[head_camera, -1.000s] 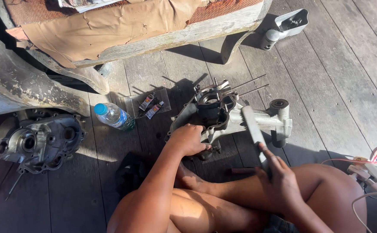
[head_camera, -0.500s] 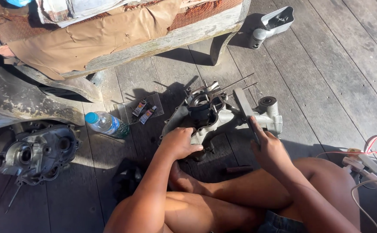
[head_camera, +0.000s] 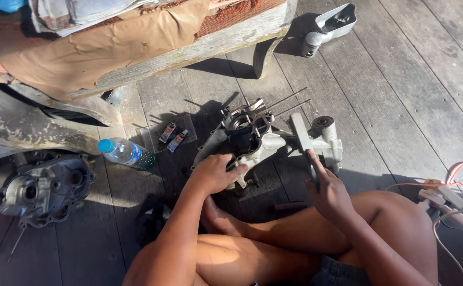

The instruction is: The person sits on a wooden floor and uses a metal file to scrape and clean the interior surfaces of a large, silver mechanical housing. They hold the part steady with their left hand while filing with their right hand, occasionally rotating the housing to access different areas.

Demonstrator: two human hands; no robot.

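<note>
So the engine crankcase [head_camera: 266, 140] is sitting on the wooden plank floor [head_camera: 401, 90] right in front of the crossed legs, its long axis running roughly left to right with the open bore end toward the left and the mount lug with the rubber bushing [head_camera: 322, 124] on the right. Both hands are on it: the left hand [head_camera: 215, 173] sits at the near-left edge, fingers [head_camera: 234, 170] curled round the casing lip and gripping it, so the case lies just ahead of and above that hand. The right hand [head_camera: 329, 193] is at the near-right, fingers [head_camera: 312, 161] stretched out and pressed along a flat pale bar-shaped tool [head_camera: 301, 135] that lies over the case pointing away from the body; looks like it's pinning it more than clenching, hard to be sure. Two thin studs [head_camera: 289, 103] stick out the far side. Packaging-wise: left of the case there's a clear plastic sleeve with two small dark tubes or sachets [head_camera: 172, 136] with reddish marks, and just beside that a clear plastic water bottle [head_camera: 124, 152] with a blue cap, lying on its side. Further left is another grimy engine case half [head_camera: 43, 188]. Top right, a grey plastic cover part [head_camera: 331, 25]. Red and white cables [head_camera: 454, 196] at far right.
</note>
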